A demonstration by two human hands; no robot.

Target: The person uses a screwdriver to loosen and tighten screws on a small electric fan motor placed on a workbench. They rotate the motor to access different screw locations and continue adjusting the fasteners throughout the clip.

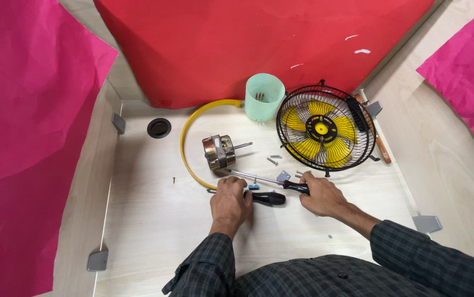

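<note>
Dark checked long sleeves, buttoned shirt front, bare left hand [229, 199], bare right hand [321, 194]

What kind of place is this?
Probably a small repair or assembly bench: a pale wooden worktop walled by red and pink paper, with a yellow-bladed caged fan, bare metal motor and loose screws.

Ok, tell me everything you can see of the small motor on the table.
The motor is a short metal cylinder, shiny silver with a brassy tint and copper windings showing at its top. It lies on its side on the pale wooden table, its thin shaft pointing right toward the fan. A yellow hose curves around its left. A screwdriver tip reaches its lower edge; neither hand touches it.
</note>
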